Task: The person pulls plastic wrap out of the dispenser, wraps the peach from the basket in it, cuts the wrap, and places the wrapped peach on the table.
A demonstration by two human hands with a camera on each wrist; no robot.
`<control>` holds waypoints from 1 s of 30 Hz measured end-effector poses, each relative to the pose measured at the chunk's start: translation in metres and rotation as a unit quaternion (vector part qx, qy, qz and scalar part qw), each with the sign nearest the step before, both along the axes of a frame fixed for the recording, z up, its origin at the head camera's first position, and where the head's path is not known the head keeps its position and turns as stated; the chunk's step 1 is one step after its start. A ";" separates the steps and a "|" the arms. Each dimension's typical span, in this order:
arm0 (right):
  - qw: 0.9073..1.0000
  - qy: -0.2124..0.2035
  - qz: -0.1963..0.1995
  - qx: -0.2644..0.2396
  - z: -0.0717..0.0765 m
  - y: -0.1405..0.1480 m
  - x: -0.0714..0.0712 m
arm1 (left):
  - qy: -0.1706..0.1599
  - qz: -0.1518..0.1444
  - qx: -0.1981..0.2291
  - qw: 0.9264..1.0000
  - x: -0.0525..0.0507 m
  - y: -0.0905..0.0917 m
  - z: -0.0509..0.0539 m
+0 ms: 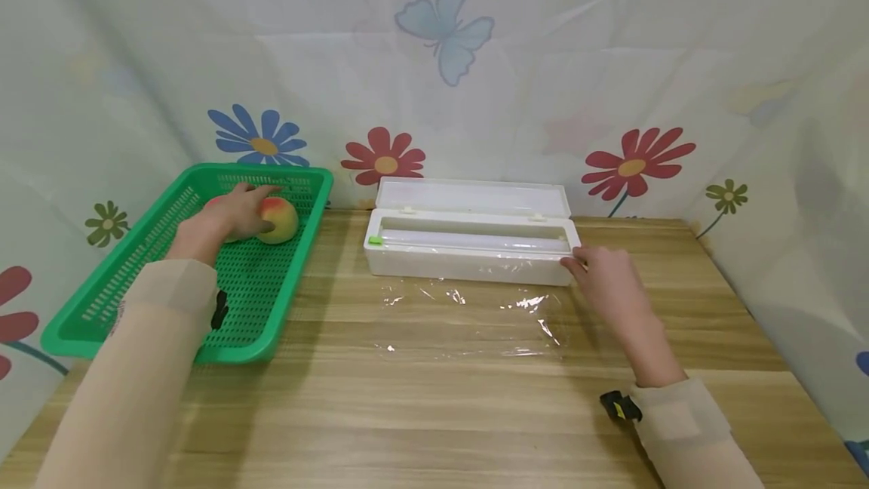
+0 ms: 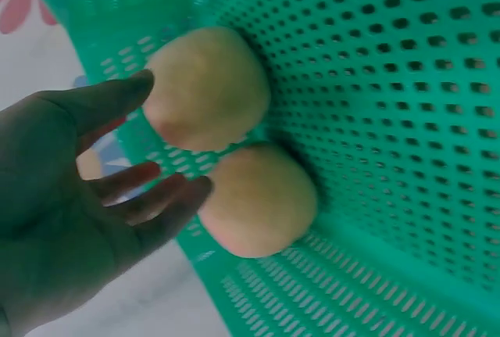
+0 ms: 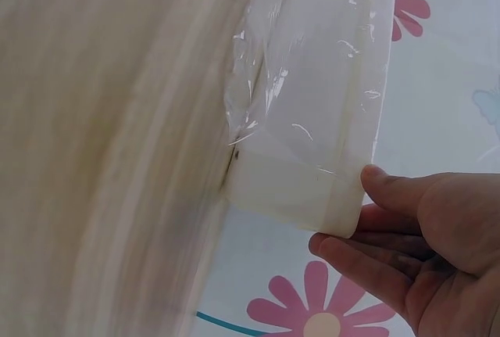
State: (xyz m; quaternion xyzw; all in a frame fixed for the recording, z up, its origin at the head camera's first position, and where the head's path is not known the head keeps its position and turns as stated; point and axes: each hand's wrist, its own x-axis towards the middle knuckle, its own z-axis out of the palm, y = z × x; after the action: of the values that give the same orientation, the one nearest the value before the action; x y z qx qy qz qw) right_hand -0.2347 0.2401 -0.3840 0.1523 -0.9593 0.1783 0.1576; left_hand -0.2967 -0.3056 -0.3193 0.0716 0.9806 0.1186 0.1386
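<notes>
Two peaches lie in a green plastic basket (image 1: 277, 308), seen at the left of the head view. My left hand (image 1: 234, 213) reaches over them with fingers spread, the thumb by the right peach (image 1: 280, 220). In the left wrist view, the thumb is at the upper peach (image 2: 207, 88) and the fingertips at the lower peach (image 2: 258, 200); firm contact cannot be told. My right hand (image 1: 611, 281) pinches the right front corner of a white cling film box (image 1: 468, 266), lid up. Clear cling film (image 1: 468, 319) hangs from its front onto the table.
A film roll (image 1: 468, 240) lies inside the box, and a green slider (image 1: 376, 241) sits at its left front edge. The wooden table (image 1: 434, 429) meets a flowered curtain (image 1: 516, 127) behind and at both sides.
</notes>
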 end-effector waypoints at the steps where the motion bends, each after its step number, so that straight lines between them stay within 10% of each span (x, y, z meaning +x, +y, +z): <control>1: 1.000 0.003 0.002 0.003 0.000 0.000 0.000 | 0.008 -0.004 0.000 1.000 -0.002 -0.003 -0.003; 30: 1.000 0.001 0.003 0.010 0.002 -0.003 0.001 | 0.038 -0.012 0.013 0.999 -0.012 0.003 -0.027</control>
State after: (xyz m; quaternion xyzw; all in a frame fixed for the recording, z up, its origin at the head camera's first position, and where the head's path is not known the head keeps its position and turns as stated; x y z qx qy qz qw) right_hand -0.2338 0.2374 -0.3824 0.1569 -0.9604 0.1685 0.1569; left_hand -0.3089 -0.3031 -0.3463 0.0899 0.9826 0.1264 0.1020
